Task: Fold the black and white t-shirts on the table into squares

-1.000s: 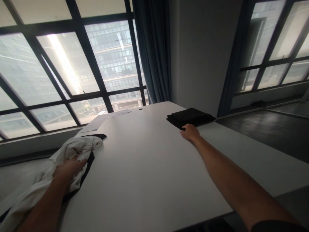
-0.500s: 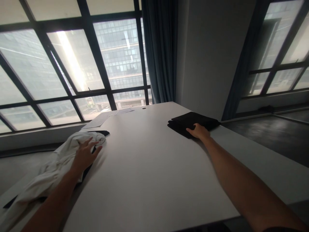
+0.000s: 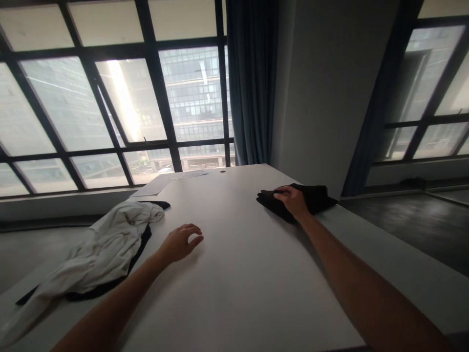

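While the black cloth (image 3: 315,196) is lying folded by the tabletop (image 3: 234,274)'s right edge, the right hand (image 3: 295,202) is working on top of it, fingers apparently pinching an upper layer. Big change: the left hand (image 3: 179,244) isn't touching the white cloth (image 3: 110,244) anymore; it's hanging out near it, fingers loosely curled, gripping nothing. So only the black cloth is getting handled now. The white one's lying crumpled over something dark (image 3: 145,238), papers (image 3: 154,186) sitting beyond.
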`<state>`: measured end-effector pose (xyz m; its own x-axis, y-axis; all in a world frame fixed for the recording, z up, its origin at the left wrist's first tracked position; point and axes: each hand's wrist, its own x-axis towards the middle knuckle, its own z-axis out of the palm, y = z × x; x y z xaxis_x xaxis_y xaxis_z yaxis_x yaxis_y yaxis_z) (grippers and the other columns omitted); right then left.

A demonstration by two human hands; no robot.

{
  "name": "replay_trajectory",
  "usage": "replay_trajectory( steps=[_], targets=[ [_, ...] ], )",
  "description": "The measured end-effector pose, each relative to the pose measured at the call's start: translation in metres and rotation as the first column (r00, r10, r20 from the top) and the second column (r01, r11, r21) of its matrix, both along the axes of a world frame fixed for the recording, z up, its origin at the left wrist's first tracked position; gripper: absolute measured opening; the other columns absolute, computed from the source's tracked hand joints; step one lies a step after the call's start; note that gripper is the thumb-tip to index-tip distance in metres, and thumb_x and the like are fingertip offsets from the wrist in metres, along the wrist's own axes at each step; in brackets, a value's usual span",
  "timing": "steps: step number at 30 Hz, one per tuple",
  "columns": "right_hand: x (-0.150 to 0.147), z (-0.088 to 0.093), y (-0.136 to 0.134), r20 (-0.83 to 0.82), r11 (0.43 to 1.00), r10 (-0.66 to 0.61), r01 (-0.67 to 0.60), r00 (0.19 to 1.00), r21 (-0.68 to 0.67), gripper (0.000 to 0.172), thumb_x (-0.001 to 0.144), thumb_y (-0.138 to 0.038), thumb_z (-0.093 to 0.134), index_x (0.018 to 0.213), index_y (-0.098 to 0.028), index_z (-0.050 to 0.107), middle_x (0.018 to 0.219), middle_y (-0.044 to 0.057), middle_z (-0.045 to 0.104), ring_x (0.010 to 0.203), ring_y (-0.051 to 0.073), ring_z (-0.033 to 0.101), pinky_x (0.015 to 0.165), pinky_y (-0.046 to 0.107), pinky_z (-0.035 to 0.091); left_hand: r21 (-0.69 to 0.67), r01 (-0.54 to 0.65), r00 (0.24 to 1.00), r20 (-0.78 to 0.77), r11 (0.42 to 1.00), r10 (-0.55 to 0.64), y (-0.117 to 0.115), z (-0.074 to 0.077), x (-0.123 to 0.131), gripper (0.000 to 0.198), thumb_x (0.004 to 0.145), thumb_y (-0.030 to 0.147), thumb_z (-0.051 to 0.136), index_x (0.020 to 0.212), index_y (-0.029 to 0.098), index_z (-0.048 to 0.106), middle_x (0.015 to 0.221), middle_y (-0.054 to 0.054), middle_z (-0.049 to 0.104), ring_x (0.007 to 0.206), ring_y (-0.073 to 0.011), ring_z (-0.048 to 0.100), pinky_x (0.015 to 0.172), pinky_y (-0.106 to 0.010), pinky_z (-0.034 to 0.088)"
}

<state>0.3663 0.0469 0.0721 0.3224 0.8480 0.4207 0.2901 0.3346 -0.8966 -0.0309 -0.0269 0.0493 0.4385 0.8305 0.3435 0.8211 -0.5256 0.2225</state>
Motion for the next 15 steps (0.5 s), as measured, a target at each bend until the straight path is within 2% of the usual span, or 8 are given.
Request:
replay_trajectory(
  steps=[1,2,3,5,6,9,12,15],
  targets=[
    [-0.022,0.007,-0.011,0.002,0.962,0.272,-0.272,0.962,-0.006,0.034,0.062,-0.037,0.077,0.089,-0.017,0.069,0.074,0.002,0.068,0.074,0.019,0.065,0.071,0.031,0.051,-0.028,-0.009,1.0,0.027,1.0,0.009,-0.004,-0.003,0.007,0.039,0.092,0.049,0.047,0.111,0.023,0.069,0.114,-0.009,0.071,0.104,-0.0261,0.066,0.093,-0.04,0.051],
    [-0.044,0.013,-0.024,0.007,0.841,0.539,-0.538,0.842,-0.059,0.038,0.062,-0.037,0.079,0.091,-0.017,0.068,0.075,0.001,0.068,0.073,0.018,0.064,0.07,0.031,0.051,-0.056,-0.014,0.998,0.06,0.998,0.017,-0.008,-0.006,0.012,0.043,0.089,0.047,0.053,0.122,0.022,0.064,0.119,-0.01,0.07,0.106,-0.0272,0.066,0.092,-0.041,0.051],
    [-0.065,0.017,-0.036,0.005,0.677,0.731,-0.725,0.683,-0.127,0.04,0.061,-0.038,0.082,0.092,-0.017,0.068,0.075,0.0,0.067,0.072,0.017,0.064,0.069,0.03,0.051,-0.081,-0.005,0.995,0.099,0.997,0.013,-0.012,-0.01,0.016,0.051,0.084,0.043,0.059,0.131,0.022,0.057,0.124,-0.01,0.067,0.108,-0.0281,0.065,0.092,-0.042,0.051],
    [-0.096,0.02,-0.057,-0.009,0.433,0.897,-0.883,0.442,-0.18,0.04,0.068,-0.04,0.081,0.098,-0.017,0.068,0.076,0.0,0.065,0.073,0.015,0.062,0.07,0.03,0.05,-0.109,0.067,0.982,0.183,0.992,-0.046,-0.018,-0.016,0.019,0.068,0.074,0.028,0.066,0.14,0.023,0.049,0.131,-0.01,0.064,0.111,-0.0287,0.064,0.092,-0.04,0.051],
    [-0.107,0.02,-0.065,-0.015,0.376,0.923,-0.909,0.385,-0.18,0.041,0.072,-0.041,0.079,0.103,-0.017,0.067,0.081,0.0,0.066,0.077,0.015,0.063,0.074,0.031,0.05,-0.121,0.115,0.972,0.22,0.986,-0.087,-0.02,-0.018,0.019,0.068,0.07,0.02,0.065,0.136,0.024,0.053,0.129,-0.008,0.065,0.11,-0.0283,0.064,0.091,-0.038,0.051],
    [-0.121,0.014,-0.075,0.045,0.369,0.928,-0.901,0.369,-0.227,0.056,0.075,-0.039,0.078,0.124,-0.019,0.059,0.101,0.004,0.065,0.088,0.016,0.063,0.08,0.033,0.051,-0.172,0.159,0.936,0.341,0.972,-0.093,-0.023,-0.018,0.019,0.049,0.066,0.009,0.057,0.112,0.022,0.068,0.103,-0.002,0.075,0.092,-0.0248,0.069,0.082,-0.034,0.054],
    [-0.127,0.003,-0.075,0.169,0.389,0.92,-0.872,0.352,-0.299,0.072,0.066,-0.029,0.082,0.131,-0.02,0.053,0.111,0.005,0.064,0.09,0.017,0.061,0.079,0.033,0.052,-0.182,0.082,0.879,0.476,0.98,0.015,-0.024,-0.013,0.02,0.047,0.065,0.008,0.055,0.11,0.018,0.067,0.092,-0.001,0.076,0.084,-0.0231,0.07,0.078,-0.033,0.054],
    [-0.131,-0.003,-0.072,0.286,0.447,0.882,-0.855,0.374,-0.263,0.05,0.067,-0.021,0.075,0.115,-0.017,0.063,0.099,0.002,0.067,0.086,0.018,0.061,0.077,0.031,0.051,-0.115,0.127,0.872,0.486,0.985,-0.055,-0.023,-0.005,0.015,0.056,0.062,0.006,0.056,0.117,0.018,0.063,0.104,-0.004,0.075,0.095,-0.0238,0.069,0.087,-0.035,0.053]
  ],
)
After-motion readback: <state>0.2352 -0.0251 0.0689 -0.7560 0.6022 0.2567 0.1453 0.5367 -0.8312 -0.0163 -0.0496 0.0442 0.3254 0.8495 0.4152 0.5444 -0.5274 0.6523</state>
